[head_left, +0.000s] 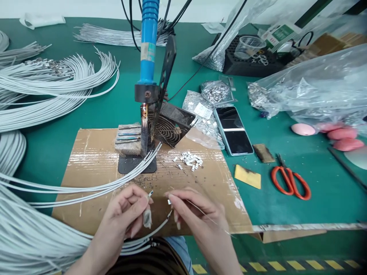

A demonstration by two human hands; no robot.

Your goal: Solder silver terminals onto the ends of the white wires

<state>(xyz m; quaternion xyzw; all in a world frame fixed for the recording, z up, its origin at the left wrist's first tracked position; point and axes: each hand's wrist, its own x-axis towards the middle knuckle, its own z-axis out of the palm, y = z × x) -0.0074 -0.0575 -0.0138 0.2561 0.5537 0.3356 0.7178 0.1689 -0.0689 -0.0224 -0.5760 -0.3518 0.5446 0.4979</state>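
Observation:
My left hand point(126, 212) is closed in a pinch on a white cable, whose tip point(150, 194) sticks out past the thumb. A crumpled, translucent whitish piece point(147, 217) shows at its fingers. A short gap away, my right hand point(199, 212) pinches a small white-and-silver connector piece point(169, 202). A thin wire point(208, 217) runs through that same hand. Beyond both hands, several similar small pieces point(191, 160) lie loose on the cardboard. A blue-handled soldering iron point(149, 42) hangs tip down in a stand, with white cable ends point(155, 152) lying near its tip.
Cardboard point(86, 152) covers the green table point(183, 76). Bundles of white cable point(43, 107) fill the left. A small fan point(169, 128) stands behind the iron. To the right lie a phone point(233, 131), a yellow sponge point(247, 176), red-handled scissors point(291, 181) and plastic bags point(309, 84).

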